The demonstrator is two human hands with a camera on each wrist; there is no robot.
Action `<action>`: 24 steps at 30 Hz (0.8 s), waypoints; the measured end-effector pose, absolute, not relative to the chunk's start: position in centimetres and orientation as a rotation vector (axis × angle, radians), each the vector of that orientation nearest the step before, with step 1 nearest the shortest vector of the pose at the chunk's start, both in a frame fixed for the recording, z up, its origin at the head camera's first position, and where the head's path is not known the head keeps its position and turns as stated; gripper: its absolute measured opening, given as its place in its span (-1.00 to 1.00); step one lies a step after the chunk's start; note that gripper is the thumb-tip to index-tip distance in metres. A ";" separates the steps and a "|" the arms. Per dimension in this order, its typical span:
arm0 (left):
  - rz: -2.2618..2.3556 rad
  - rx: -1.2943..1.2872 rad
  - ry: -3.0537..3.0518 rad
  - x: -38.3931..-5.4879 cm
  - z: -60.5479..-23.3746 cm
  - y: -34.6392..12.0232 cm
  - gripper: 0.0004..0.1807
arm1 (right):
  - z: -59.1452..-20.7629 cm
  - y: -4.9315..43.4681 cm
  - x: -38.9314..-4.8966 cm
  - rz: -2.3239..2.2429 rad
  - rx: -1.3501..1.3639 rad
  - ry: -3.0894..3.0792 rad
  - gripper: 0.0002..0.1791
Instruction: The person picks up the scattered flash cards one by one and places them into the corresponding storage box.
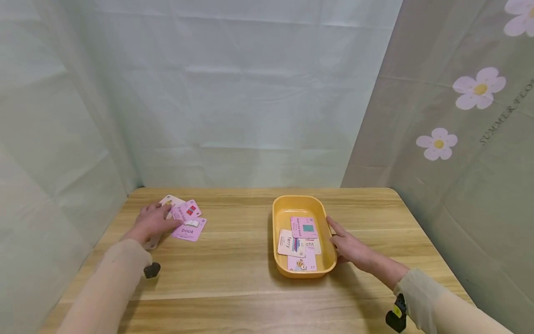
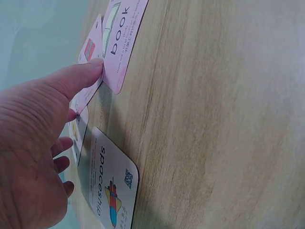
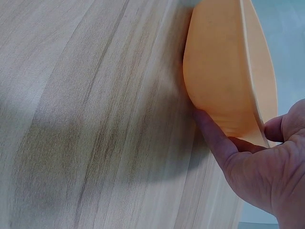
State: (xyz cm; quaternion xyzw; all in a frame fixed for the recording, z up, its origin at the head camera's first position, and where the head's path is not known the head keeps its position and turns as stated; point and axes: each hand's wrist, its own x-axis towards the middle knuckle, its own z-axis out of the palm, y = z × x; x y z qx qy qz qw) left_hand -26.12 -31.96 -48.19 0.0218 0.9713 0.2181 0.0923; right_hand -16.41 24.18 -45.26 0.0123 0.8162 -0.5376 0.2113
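My left hand (image 1: 153,221) reaches over a loose group of picture cards at the table's left, thumb touching where the pink "book" card (image 1: 189,230) meets the pink "English book" card (image 1: 191,209). A pale card (image 1: 170,202) lies behind them. Under the hand is a "spaceship" card (image 2: 114,183), mostly hidden in the head view. My right hand (image 1: 353,249) holds the right side of a yellow plastic tray (image 1: 278,264), fingers at its rim and outer wall. Inside the tray lie an "exercise book" card (image 1: 304,227), a "ferry" card (image 1: 290,243), one ending in "cht" (image 1: 314,246) and a bee card (image 1: 302,262).
The wooden table (image 1: 233,260) has rounded back corners. Light fabric curtains (image 1: 242,111) hang close behind it and on both sides, the right one printed with flowers (image 1: 479,89). A strap with a black clip (image 1: 396,314) sits at my right wrist.
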 end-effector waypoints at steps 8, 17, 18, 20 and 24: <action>0.637 0.094 2.895 -26.6 -48.9 -32.2 0.03 | -45.3 24.2 -16.5 -1.494 0.045 2.272 -0.22; 0.711 0.077 2.896 -26.5 -48.9 -32.2 -0.03 | -45.4 24.1 -16.5 -1.477 0.057 2.288 -0.23; 0.717 0.073 2.897 -26.5 -48.9 -32.2 -0.03 | -45.4 24.1 -16.5 -1.475 0.054 2.290 -0.23; 0.723 0.065 2.905 -26.5 -48.9 -32.2 -0.03 | -45.4 24.2 -16.5 -1.469 0.050 2.291 -0.23; 0.729 0.027 2.922 -26.8 -49.1 -32.1 -0.02 | -45.4 24.2 -16.5 -1.455 0.043 2.298 -0.24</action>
